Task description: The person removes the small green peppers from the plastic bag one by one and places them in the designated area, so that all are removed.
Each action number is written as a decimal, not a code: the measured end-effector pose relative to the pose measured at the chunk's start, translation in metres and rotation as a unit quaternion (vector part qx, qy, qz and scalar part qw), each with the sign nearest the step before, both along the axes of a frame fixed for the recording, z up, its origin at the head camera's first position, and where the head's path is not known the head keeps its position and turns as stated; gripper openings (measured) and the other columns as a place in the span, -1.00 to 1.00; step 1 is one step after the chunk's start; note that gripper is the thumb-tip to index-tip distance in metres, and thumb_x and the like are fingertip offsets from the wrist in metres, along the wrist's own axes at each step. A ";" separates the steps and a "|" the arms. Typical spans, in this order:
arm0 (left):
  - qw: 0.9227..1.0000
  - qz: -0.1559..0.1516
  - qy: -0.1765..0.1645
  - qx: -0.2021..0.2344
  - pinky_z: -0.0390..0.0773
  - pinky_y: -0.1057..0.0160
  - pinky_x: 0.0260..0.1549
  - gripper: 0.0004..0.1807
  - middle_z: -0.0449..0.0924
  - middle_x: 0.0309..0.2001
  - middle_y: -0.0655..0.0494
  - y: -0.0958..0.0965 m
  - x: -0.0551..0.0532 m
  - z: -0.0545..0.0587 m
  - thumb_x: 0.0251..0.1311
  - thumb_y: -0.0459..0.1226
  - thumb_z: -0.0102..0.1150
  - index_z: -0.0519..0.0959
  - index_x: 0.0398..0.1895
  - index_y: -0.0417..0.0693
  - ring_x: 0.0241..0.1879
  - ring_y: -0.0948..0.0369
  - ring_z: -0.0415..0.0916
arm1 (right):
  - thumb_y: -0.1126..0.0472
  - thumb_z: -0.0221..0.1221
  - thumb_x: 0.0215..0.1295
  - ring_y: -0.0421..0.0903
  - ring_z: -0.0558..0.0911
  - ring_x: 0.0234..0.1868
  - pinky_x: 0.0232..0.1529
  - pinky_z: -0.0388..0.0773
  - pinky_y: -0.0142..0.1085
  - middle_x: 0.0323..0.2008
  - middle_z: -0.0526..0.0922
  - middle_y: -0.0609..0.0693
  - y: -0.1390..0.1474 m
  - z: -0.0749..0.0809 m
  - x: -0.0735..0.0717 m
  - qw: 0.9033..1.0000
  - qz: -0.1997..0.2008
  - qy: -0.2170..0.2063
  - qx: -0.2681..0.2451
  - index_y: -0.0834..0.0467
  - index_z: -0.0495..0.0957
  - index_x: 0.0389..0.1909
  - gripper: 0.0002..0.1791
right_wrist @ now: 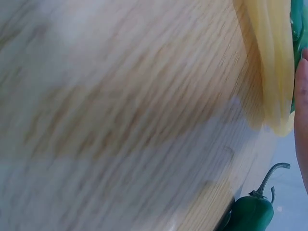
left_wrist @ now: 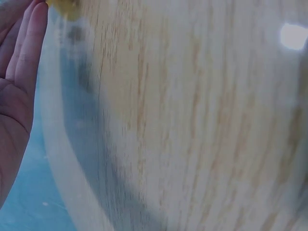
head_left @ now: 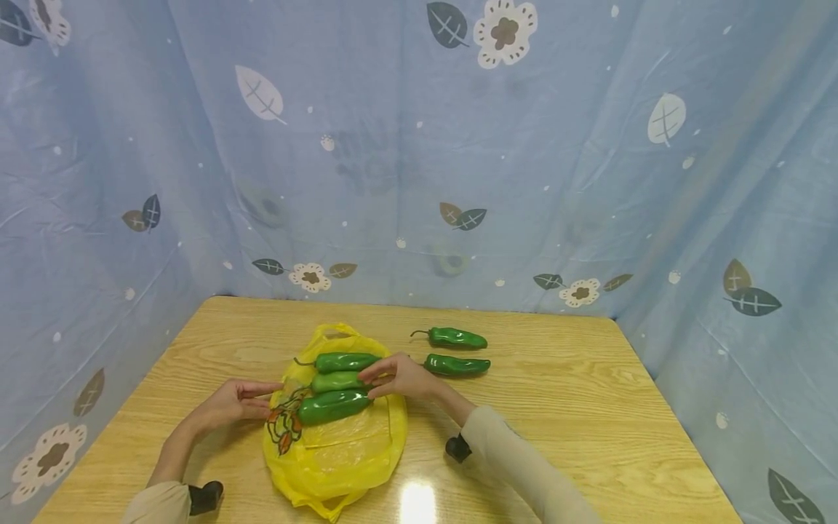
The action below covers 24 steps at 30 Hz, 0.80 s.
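A yellow plastic bag (head_left: 347,455) with a dark-and-orange print lies flat on the table. Three green peppers rest on it side by side: the far pepper (head_left: 343,362), the lighter middle pepper (head_left: 330,382) and the near pepper (head_left: 334,407). My right hand (head_left: 402,378) pinches the right end of the middle pepper between fingers and thumb, its thumb close to the near pepper's tip. At the bag's left edge, my left hand (head_left: 236,402) touches the plastic with fairly straight fingers. In the left wrist view only a corner of the bag (left_wrist: 67,7) shows past the fingertips.
Two more green peppers lie right of the bag on the wooden table (head_left: 556,407): one farther back (head_left: 455,337), one nearer (head_left: 458,365) beside my right hand. A blue patterned curtain (head_left: 393,145) encloses the back and sides.
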<state>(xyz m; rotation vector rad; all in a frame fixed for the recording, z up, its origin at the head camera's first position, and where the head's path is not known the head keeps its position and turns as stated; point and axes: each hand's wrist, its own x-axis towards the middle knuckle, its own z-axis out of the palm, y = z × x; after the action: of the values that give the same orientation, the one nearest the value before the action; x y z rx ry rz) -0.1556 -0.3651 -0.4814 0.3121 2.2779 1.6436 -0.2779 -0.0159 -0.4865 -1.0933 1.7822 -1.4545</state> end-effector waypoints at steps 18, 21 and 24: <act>1.000 0.004 0.002 -0.006 0.62 0.24 -0.09 -0.40 0.14 0.27 -0.57 0.001 0.002 -0.001 0.23 -0.35 0.21 0.30 0.25 -0.54 -0.01 0.20 0.59 | 0.44 0.35 0.07 -0.11 0.66 -0.05 -0.05 0.60 -0.37 -0.01 0.66 0.13 -0.003 0.000 0.009 0.998 -0.010 0.039 0.038 0.31 0.62 0.01 -0.59; 1.000 0.005 0.003 -0.006 0.62 0.26 -0.10 -0.40 0.15 0.26 -0.57 0.001 0.002 0.000 0.23 -0.35 0.22 0.30 0.25 -0.55 -0.06 0.33 0.59 | 0.43 0.36 0.06 -0.17 0.66 -0.06 -0.06 0.59 -0.39 0.01 0.65 0.11 -0.006 -0.001 0.012 0.997 -0.004 0.051 0.056 0.29 0.62 0.02 -0.57; 1.000 0.003 0.004 -0.001 0.62 0.27 -0.10 -0.40 0.15 0.26 -0.57 0.001 0.002 -0.001 0.23 -0.36 0.21 0.29 0.24 -0.56 -0.08 0.39 0.58 | 0.44 0.37 0.03 -0.20 0.64 -0.03 -0.04 0.58 -0.41 0.04 0.63 0.10 -0.009 -0.005 0.016 0.997 -0.006 0.046 0.060 0.28 0.61 0.04 -0.53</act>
<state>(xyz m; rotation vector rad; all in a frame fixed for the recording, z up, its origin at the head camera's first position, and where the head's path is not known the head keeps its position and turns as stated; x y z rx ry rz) -0.1532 -0.3643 -0.4827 0.3127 2.2879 1.6456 -0.2623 -0.0250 -0.4913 -1.1068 1.9160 -1.3044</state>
